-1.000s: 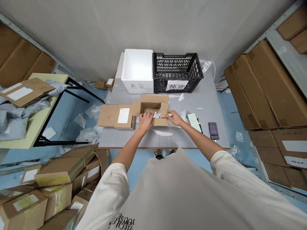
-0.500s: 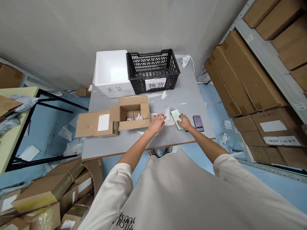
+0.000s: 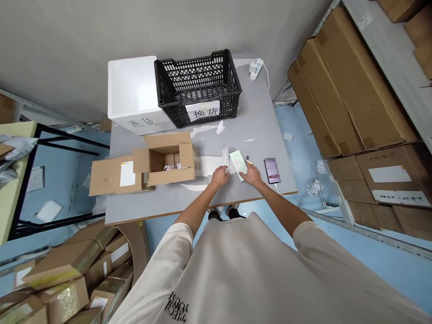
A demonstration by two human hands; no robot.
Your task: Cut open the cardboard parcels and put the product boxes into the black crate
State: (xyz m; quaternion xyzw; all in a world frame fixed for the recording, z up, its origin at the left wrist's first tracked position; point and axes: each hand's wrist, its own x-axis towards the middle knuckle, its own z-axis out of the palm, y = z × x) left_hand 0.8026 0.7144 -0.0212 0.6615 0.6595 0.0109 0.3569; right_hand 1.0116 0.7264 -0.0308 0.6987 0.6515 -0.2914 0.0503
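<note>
An open cardboard box (image 3: 168, 158) with white paper scraps inside sits on the grey table (image 3: 189, 198). To its right lies white paper (image 3: 211, 164), and my left hand (image 3: 220, 175) rests on it, fingers curled down. My right hand (image 3: 251, 173) lies on the near end of a pale green card or booklet (image 3: 236, 161), over a small dark tool with a yellow tip. A phone (image 3: 272, 170) lies just right of that hand.
A white foam box (image 3: 131, 96) and a black plastic crate (image 3: 199, 85) stand at the table's back. A flattened carton (image 3: 111, 175) lies left of the open box. Cardboard boxes fill the shelves at right (image 3: 351, 103) and pile on the floor at lower left (image 3: 64, 274).
Both hands left the open cardboard box and moved right, to the white paper and the green card. The view swung to the right.
</note>
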